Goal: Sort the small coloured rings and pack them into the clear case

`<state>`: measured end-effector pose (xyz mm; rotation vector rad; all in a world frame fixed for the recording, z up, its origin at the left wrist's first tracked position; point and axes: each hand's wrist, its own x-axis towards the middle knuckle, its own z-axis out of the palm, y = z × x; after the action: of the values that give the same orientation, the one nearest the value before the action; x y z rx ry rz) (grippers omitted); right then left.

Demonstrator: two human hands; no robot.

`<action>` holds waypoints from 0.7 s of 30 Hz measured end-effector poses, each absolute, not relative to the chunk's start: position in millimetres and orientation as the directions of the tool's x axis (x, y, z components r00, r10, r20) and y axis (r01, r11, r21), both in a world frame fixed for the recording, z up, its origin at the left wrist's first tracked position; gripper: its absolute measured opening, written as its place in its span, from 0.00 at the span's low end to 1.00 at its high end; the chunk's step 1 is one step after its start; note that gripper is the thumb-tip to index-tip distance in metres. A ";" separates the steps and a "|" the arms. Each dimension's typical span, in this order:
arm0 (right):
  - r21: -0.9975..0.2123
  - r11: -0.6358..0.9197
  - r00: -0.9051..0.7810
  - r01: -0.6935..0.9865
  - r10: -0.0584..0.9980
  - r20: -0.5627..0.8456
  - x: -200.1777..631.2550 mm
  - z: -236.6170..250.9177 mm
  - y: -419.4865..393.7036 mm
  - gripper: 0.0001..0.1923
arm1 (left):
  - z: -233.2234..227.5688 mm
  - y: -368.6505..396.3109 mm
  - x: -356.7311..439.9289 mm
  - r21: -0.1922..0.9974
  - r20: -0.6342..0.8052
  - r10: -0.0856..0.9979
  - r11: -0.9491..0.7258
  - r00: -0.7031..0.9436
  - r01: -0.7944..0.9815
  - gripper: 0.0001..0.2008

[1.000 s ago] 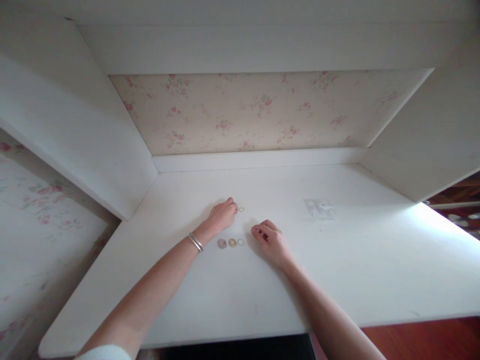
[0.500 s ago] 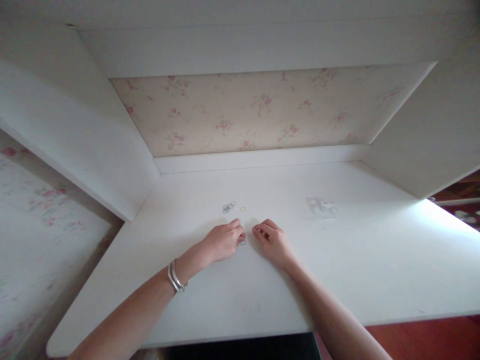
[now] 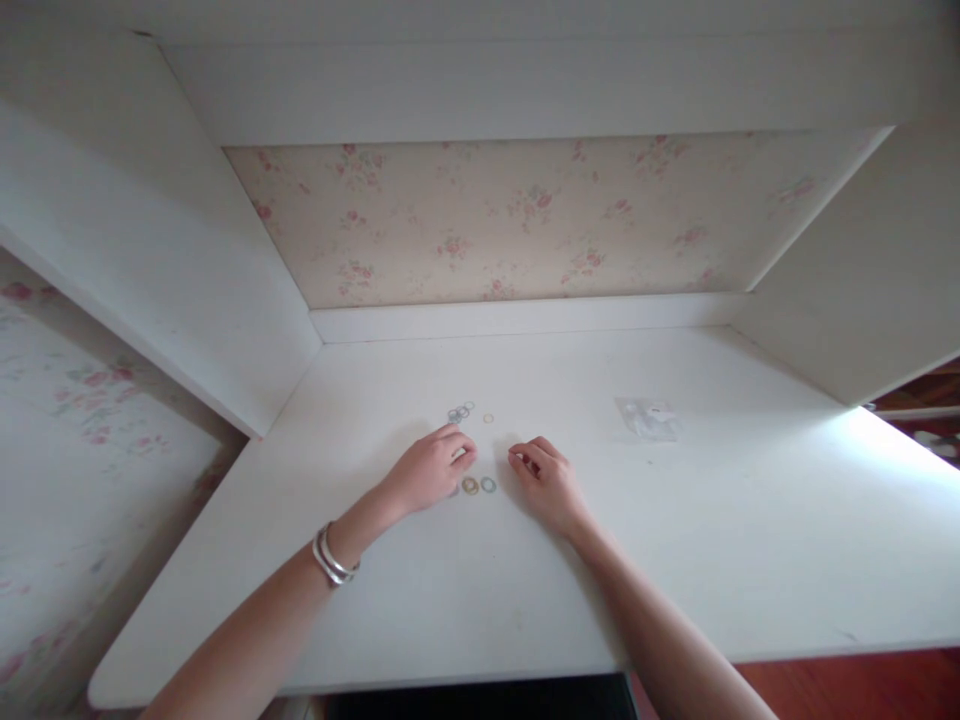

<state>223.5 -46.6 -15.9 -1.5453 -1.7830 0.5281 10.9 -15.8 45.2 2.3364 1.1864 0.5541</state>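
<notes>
My left hand [image 3: 433,468] rests on the white desk [image 3: 420,580] with curled fingers, and whether its fingertips pinch a ring I cannot tell. Just right of it lie a gold ring [image 3: 470,486] and a greenish ring [image 3: 488,485]. A third ring at the left of that row is mostly hidden under the hand. A small heap of silver rings [image 3: 460,412] and a single thin gold ring [image 3: 488,418] lie farther back. My right hand [image 3: 546,478] lies loosely curled on the desk to the right of the row, holding nothing visible.
A small clear plastic bag [image 3: 646,418] lies at the right back of the desk. White side panels rise on the left [image 3: 150,260] and right [image 3: 847,290]. Floral wallpaper [image 3: 510,220] backs the alcove. Red wooden floor [image 3: 847,685] shows below the desk's front edge.
My left hand drew back from the far rings to the near row of rings, then shifted slightly left, uncovering two rings. My right hand stayed put.
</notes>
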 end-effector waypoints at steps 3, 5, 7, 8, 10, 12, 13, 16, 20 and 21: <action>-0.620 0.188 -0.049 0.762 0.971 0.233 219.9 -16.9 -36.4 0.13 | 40.8 -17.7 -4.4 0.700 0.158 0.909 -0.379 0.386 0.606 0.13; -0.526 0.185 -0.066 0.830 0.969 0.237 215.1 -15.9 -27.1 0.15 | 32.0 -22.9 -11.8 0.791 0.075 0.946 -0.249 0.315 0.559 0.15; -0.440 0.171 -0.072 0.881 0.970 0.233 209.3 -13.9 -17.2 0.17 | 21.8 -28.5 -16.0 0.859 -0.001 0.960 -0.143 0.281 0.491 0.17; -0.407 0.163 -0.073 0.899 0.971 0.227 206.3 -12.9 -12.5 0.18 | 17.2 -30.6 -17.1 0.882 -0.022 0.964 -0.106 0.266 0.459 0.17; -0.362 0.152 -0.075 0.920 0.973 0.218 201.5 -11.6 -4.7 0.18 | 10.1 -32.4 -18.6 0.910 -0.039 0.971 -0.063 0.237 0.409 0.17; -0.341 0.158 -0.086 0.926 0.972 0.218 199.0 -11.8 0.4 0.15 | 6.1 -31.6 -19.8 0.922 -0.047 0.975 -0.041 0.215 0.385 0.17; -0.343 0.167 -0.094 0.924 0.971 0.220 198.9 -12.5 2.0 0.14 | 4.9 -30.8 -20.5 0.924 -0.052 0.976 -0.033 0.211 0.380 0.18; -0.383 0.199 -0.124 0.902 0.969 0.213 201.9 -16.2 4.1 0.12 | 3.8 -29.2 -22.6 0.930 -0.068 0.974 -0.017 0.218 0.368 0.18; -0.414 0.244 -0.175 0.877 0.965 0.198 207.8 -21.9 3.5 0.12 | 5.2 -30.5 -24.0 0.946 -0.094 0.968 0.014 0.233 0.323 0.17; -0.424 0.256 -0.181 0.869 0.961 0.210 208.7 -23.2 2.2 0.12 | 5.7 -30.9 -24.2 0.949 -0.101 0.967 0.023 0.233 0.313 0.17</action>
<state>208.7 2.2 -23.2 -1.6619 -2.1048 0.2891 -24.2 -30.9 5.7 1.4913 1.2674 0.8114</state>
